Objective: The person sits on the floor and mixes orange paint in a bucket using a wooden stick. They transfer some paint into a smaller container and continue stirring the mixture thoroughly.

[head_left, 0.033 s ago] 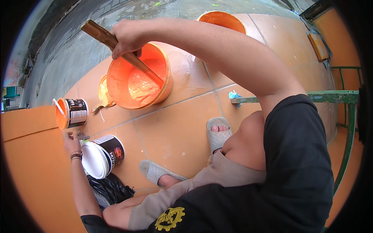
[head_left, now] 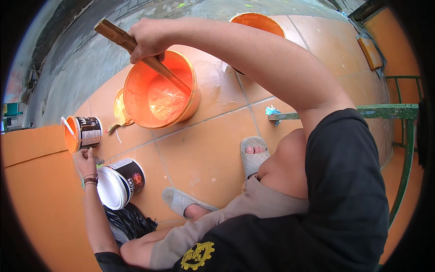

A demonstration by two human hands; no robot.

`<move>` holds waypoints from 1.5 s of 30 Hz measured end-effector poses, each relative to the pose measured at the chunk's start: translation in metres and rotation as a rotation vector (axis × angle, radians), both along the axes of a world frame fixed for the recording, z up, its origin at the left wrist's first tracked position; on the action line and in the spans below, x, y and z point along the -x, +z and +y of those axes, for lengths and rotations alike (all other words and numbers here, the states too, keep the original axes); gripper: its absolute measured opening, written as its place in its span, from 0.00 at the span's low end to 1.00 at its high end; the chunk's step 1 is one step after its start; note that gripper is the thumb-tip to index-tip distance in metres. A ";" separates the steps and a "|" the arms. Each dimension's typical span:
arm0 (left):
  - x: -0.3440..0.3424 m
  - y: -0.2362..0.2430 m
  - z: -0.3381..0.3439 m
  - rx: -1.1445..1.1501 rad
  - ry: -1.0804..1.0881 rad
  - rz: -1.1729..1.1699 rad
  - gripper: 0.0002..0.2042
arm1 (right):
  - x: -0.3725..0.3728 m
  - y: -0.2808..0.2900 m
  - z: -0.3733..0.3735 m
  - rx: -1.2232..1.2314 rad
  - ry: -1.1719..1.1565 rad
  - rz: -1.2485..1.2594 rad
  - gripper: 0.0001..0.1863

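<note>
My right hand (head_left: 148, 40) is closed round a long wooden stick (head_left: 170, 78). The stick slants down into a large orange bucket (head_left: 195, 97), its lower end in wet orange paint (head_left: 167, 102). At the left, my left hand (head_left: 84, 161) has its fingers loosely bent and apart, just below a small black-and-white paint pail (head_left: 90, 131) with an orange inside. I see nothing held in it; whether it touches the pail I cannot tell. Beside that wrist lies another black pail (head_left: 133, 174) with a white lid (head_left: 111, 188).
A yellow paint-smeared lid (head_left: 119, 106) and a brush (head_left: 118, 124) lie left of the bucket. A second orange bucket (head_left: 263, 21) stands behind my right arm. Black plastic (head_left: 129, 222) is near my left knee. A green metal rail (head_left: 385, 112) runs at the right.
The stick has shifted slightly up in my right hand's grip, and the paint's surface looks different. My left hand has moved a little up toward the small pail.
</note>
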State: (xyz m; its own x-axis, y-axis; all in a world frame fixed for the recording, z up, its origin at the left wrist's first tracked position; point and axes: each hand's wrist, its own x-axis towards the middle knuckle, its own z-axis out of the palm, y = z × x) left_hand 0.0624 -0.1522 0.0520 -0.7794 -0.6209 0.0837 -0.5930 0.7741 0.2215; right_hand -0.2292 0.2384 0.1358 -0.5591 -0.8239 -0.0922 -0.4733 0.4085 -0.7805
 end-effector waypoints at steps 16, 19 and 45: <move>0.098 -0.032 0.157 -1.535 -0.070 0.059 0.12 | -0.011 -0.005 -0.011 0.042 0.130 -0.050 0.18; 0.101 -0.029 0.159 -1.539 -0.097 0.051 0.12 | 0.010 0.003 0.009 0.028 -0.051 0.037 0.16; 0.057 -0.027 0.170 -1.679 -0.040 0.215 0.10 | 0.007 -0.014 -0.038 0.181 -0.115 0.360 0.13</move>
State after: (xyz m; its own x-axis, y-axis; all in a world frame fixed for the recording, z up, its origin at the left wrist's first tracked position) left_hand 0.0056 0.0176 0.0246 -0.8587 -0.1101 -0.5006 -0.4324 -0.3687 0.8228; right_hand -0.2365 0.2003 0.1219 -0.6183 -0.7393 0.2668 -0.6884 0.3456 -0.6377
